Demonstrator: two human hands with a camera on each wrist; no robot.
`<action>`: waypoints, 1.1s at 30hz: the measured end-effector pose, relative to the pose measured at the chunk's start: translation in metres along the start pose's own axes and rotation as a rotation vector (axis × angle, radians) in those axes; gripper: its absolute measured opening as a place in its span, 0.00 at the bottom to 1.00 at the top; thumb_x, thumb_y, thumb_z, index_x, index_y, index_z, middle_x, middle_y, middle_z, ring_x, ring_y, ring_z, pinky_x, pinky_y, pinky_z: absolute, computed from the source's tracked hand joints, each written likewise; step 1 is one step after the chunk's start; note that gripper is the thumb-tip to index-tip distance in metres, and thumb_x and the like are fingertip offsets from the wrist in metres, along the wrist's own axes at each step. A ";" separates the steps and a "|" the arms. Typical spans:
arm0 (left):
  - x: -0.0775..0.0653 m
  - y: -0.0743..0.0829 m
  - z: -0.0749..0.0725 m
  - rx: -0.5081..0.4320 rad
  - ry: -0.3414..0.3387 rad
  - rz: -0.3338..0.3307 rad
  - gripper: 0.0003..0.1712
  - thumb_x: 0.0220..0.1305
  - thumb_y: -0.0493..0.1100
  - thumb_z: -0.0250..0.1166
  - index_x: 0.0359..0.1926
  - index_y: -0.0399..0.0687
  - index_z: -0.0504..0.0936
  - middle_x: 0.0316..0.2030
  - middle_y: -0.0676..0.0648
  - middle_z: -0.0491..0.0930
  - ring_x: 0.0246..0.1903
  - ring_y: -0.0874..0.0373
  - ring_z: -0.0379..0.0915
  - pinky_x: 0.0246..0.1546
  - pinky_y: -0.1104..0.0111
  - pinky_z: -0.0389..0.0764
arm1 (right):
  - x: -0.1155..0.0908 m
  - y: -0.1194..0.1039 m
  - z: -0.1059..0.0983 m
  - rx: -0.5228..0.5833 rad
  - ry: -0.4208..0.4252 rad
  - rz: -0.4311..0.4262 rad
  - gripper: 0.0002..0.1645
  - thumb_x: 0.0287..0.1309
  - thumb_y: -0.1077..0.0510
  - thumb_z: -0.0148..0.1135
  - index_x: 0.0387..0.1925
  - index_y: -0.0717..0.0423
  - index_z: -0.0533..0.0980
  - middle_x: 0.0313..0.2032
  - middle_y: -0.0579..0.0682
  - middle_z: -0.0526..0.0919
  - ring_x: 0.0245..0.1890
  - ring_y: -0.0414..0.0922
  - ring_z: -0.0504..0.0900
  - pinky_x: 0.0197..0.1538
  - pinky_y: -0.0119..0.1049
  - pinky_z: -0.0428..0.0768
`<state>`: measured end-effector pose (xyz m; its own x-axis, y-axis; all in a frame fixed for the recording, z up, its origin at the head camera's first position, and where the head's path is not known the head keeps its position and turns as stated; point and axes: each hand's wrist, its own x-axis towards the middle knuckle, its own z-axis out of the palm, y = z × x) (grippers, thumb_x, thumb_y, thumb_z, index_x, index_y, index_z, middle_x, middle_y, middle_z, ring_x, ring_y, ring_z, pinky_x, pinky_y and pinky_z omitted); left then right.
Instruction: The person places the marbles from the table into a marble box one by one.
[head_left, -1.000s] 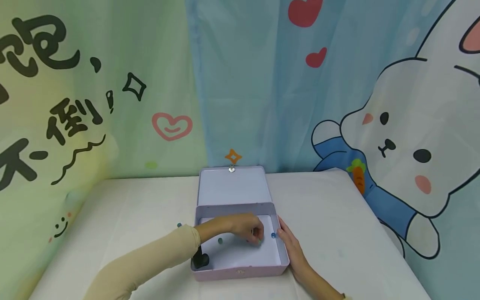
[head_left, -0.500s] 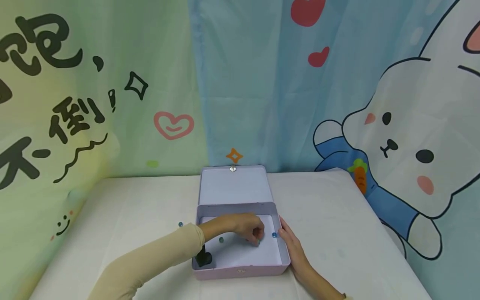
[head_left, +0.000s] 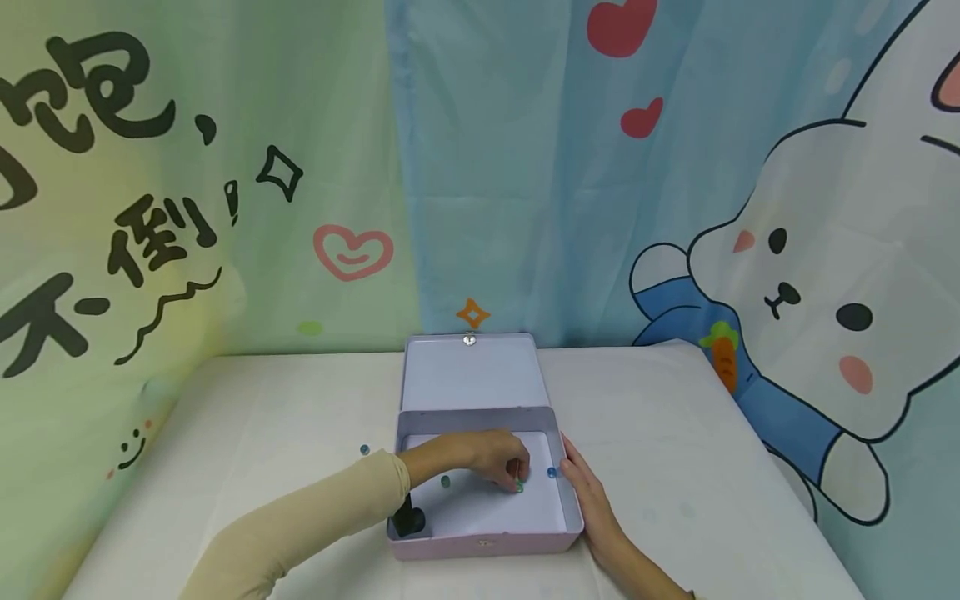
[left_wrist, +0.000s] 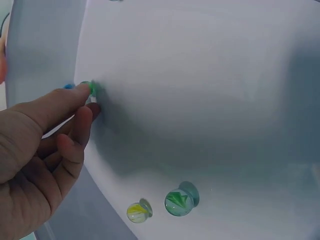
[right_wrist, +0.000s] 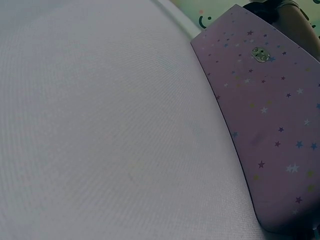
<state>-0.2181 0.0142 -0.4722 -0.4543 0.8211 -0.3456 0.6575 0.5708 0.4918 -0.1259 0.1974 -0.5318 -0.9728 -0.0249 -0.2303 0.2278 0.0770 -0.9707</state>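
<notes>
What worries me is the green marble (left_wrist: 92,88): the left hand (head_left: 491,457) has it pinched at the thumb tip, inside the box (head_left: 487,547), towards the right edge. That seems a slim hold on something smooth, so an off-centre squeeze could shoot it across the box floor. The blue marble (head_left: 552,472) lies near it, close by the right wall, and a brushing knuckle might set it rolling. The right hand (head_left: 592,504) lies along that wall's outside, fingers fairly straight; a hard push could jolt everything.

The pinched one shows bright green, partly hidden. The second green marble (left_wrist: 178,202) and the yellow marble (left_wrist: 137,212) look clear, with coloured blades inside. A bluish marble (head_left: 364,450) sits on the table (head_left: 697,517), beyond the box's left edge.
</notes>
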 end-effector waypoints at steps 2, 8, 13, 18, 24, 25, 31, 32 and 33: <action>-0.001 -0.001 -0.002 -0.016 0.007 0.007 0.05 0.59 0.41 0.69 0.36 0.48 0.83 0.27 0.57 0.77 0.25 0.70 0.68 0.27 0.81 0.72 | 0.000 0.000 0.000 -0.007 0.002 0.000 0.36 0.71 0.41 0.40 0.76 0.42 0.49 0.77 0.51 0.44 0.77 0.58 0.38 0.72 0.65 0.37; -0.010 -0.002 -0.026 -0.032 0.085 0.064 0.07 0.62 0.39 0.66 0.42 0.44 0.84 0.31 0.54 0.80 0.26 0.69 0.70 0.28 0.81 0.73 | 0.001 0.000 0.000 -0.022 0.010 -0.015 0.36 0.72 0.42 0.40 0.76 0.44 0.49 0.77 0.52 0.45 0.77 0.59 0.40 0.72 0.65 0.39; -0.036 -0.010 -0.058 -0.081 0.215 0.109 0.08 0.64 0.40 0.65 0.44 0.45 0.83 0.33 0.53 0.83 0.30 0.69 0.74 0.32 0.79 0.76 | 0.002 0.001 0.002 -0.030 0.013 0.008 0.37 0.71 0.41 0.40 0.76 0.44 0.48 0.77 0.50 0.44 0.77 0.57 0.39 0.73 0.64 0.38; -0.079 -0.028 -0.080 -0.168 0.362 0.102 0.08 0.65 0.40 0.63 0.44 0.46 0.83 0.34 0.49 0.85 0.29 0.65 0.78 0.32 0.76 0.79 | 0.002 0.001 0.003 -0.040 0.022 0.010 0.36 0.71 0.41 0.40 0.76 0.43 0.48 0.77 0.49 0.45 0.78 0.56 0.39 0.74 0.62 0.38; -0.130 -0.061 -0.078 -0.312 0.488 0.014 0.10 0.66 0.41 0.63 0.47 0.46 0.82 0.36 0.43 0.84 0.30 0.52 0.81 0.29 0.72 0.79 | 0.001 0.001 0.000 -0.044 0.014 -0.022 0.35 0.72 0.43 0.39 0.76 0.43 0.48 0.77 0.49 0.46 0.78 0.56 0.39 0.73 0.63 0.37; -0.137 -0.066 -0.074 -0.337 0.503 -0.004 0.11 0.66 0.41 0.63 0.47 0.45 0.82 0.36 0.41 0.83 0.29 0.52 0.80 0.28 0.72 0.78 | 0.001 0.001 -0.001 -0.044 0.011 -0.023 0.35 0.72 0.43 0.39 0.76 0.43 0.48 0.77 0.49 0.46 0.78 0.56 0.39 0.73 0.63 0.37; -0.172 -0.094 -0.048 -0.399 0.569 -0.115 0.13 0.65 0.45 0.64 0.48 0.45 0.82 0.33 0.45 0.82 0.26 0.63 0.77 0.24 0.72 0.76 | 0.002 0.001 -0.002 -0.037 0.007 -0.025 0.35 0.72 0.43 0.39 0.76 0.43 0.48 0.77 0.49 0.46 0.78 0.55 0.39 0.74 0.62 0.37; -0.177 -0.098 -0.044 -0.405 0.574 -0.134 0.13 0.65 0.46 0.64 0.47 0.46 0.82 0.33 0.46 0.82 0.26 0.63 0.77 0.24 0.72 0.76 | 0.002 0.002 -0.002 -0.035 0.006 -0.026 0.35 0.72 0.43 0.39 0.76 0.43 0.49 0.77 0.49 0.46 0.78 0.55 0.39 0.74 0.62 0.37; -0.183 -0.102 -0.039 -0.414 0.576 -0.153 0.13 0.65 0.46 0.64 0.47 0.47 0.82 0.33 0.48 0.82 0.26 0.64 0.77 0.25 0.72 0.76 | 0.001 0.002 -0.001 -0.032 0.003 -0.025 0.35 0.72 0.43 0.39 0.76 0.42 0.49 0.77 0.48 0.46 0.78 0.55 0.39 0.74 0.62 0.36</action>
<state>-0.2256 -0.1938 -0.4279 -0.8424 0.5386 -0.0154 0.3317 0.5409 0.7729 -0.1269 0.1989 -0.5340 -0.9784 -0.0240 -0.2052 0.2016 0.1081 -0.9735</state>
